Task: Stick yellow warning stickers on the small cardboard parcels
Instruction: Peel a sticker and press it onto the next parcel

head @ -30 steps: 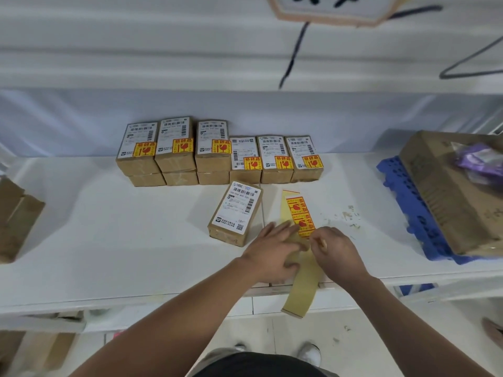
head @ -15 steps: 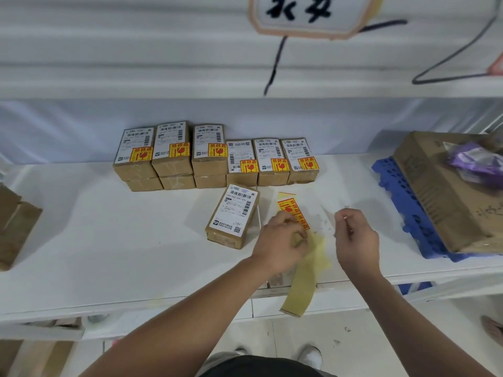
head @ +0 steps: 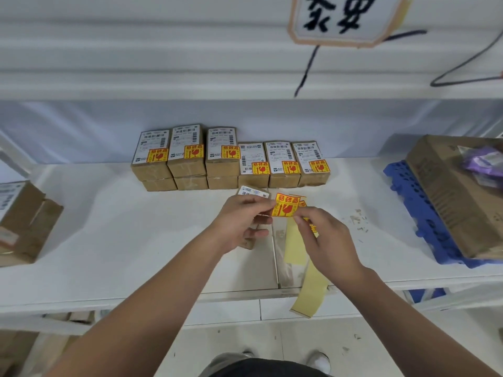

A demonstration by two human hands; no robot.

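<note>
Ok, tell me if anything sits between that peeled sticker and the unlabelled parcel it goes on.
Only the left hand does: it covers most of the parcel, which lies just beyond and below. The sticker is pinched between both hands, the right hand at its lower edge. No other object visible in between.

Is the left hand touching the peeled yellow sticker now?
Touching. The head view shows the left hand pinching the left edge of the yellow sticker; the right hand pinches its lower right corner.

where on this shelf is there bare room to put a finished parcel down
Bare shelf between the left-hand carton and the parcel row; a smaller patch between that row and the blue crate. Crowded around both hands, the sticker strip and the unlabelled parcel.
</note>
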